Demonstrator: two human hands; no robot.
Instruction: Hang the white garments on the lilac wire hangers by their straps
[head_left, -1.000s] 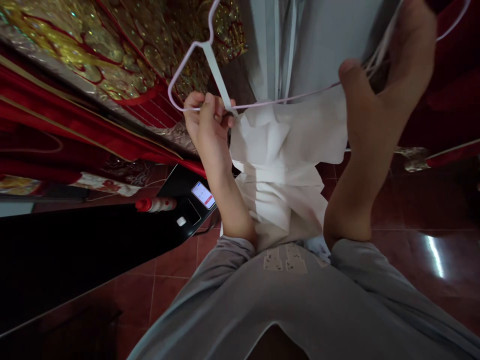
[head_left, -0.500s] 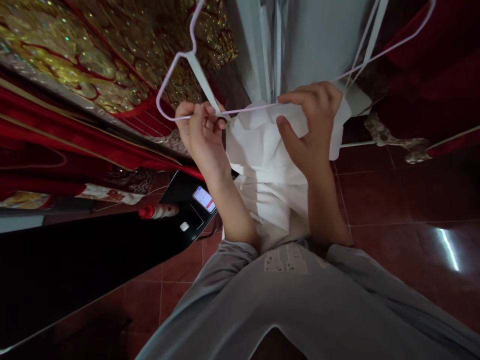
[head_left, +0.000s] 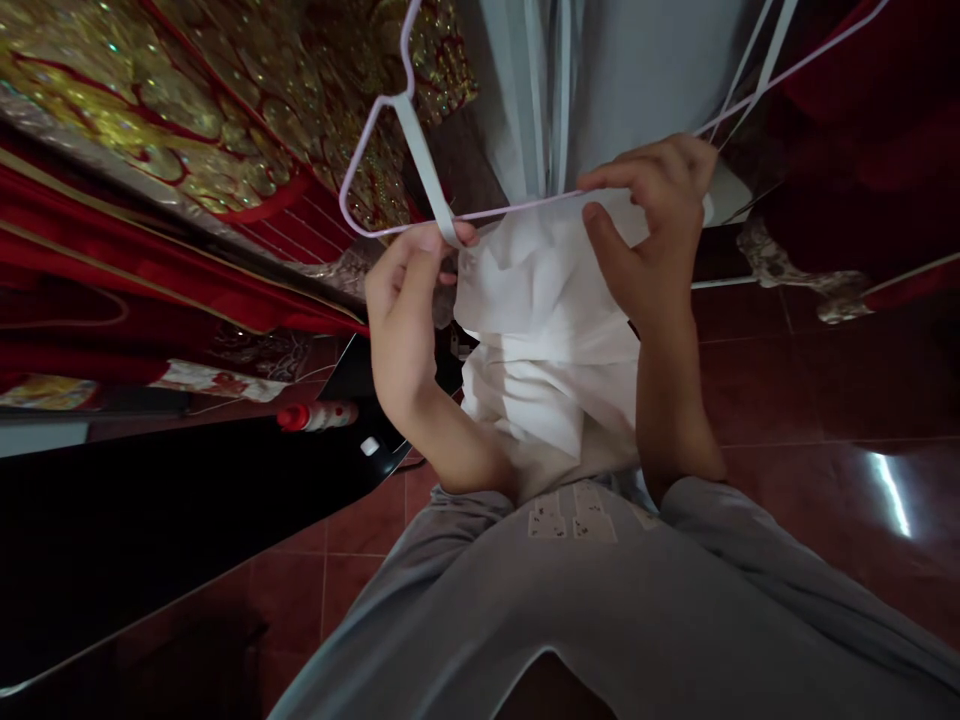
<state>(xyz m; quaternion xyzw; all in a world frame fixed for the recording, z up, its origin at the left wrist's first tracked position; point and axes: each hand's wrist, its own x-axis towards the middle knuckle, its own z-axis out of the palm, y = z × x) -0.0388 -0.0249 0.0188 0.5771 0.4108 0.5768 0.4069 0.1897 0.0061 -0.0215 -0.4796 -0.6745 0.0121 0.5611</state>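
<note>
A thin lilac clothes hanger point(head_left: 525, 205) spans the upper middle, its bottom bar running between my hands. My left hand point(head_left: 409, 300) is closed at the bar's left end, thumb and fingers pinching a white strap point(head_left: 426, 165) looped over the hanger. My right hand point(head_left: 656, 230) has its fingers bent over the bar farther right, with the thumb held apart below it. White fabric point(head_left: 540, 270) hangs in folds below the bar, between my forearms. More thin white straps point(head_left: 772, 50) cross the hanger at the upper right.
Gold-sequined and red garments point(head_left: 187, 120) hang at the left; dark red ones point(head_left: 847, 130) hang at the right. A black table point(head_left: 187, 510) at lower left bears a red-capped bottle point(head_left: 319, 416) and a small white case point(head_left: 369, 446). Red floor tiles point(head_left: 787, 390) lie below.
The hanger and both hands have shifted right. My left hand has turned, and its fingers now pinch the white strap by the bar. My left forearm now covers the phone on the table.
</note>
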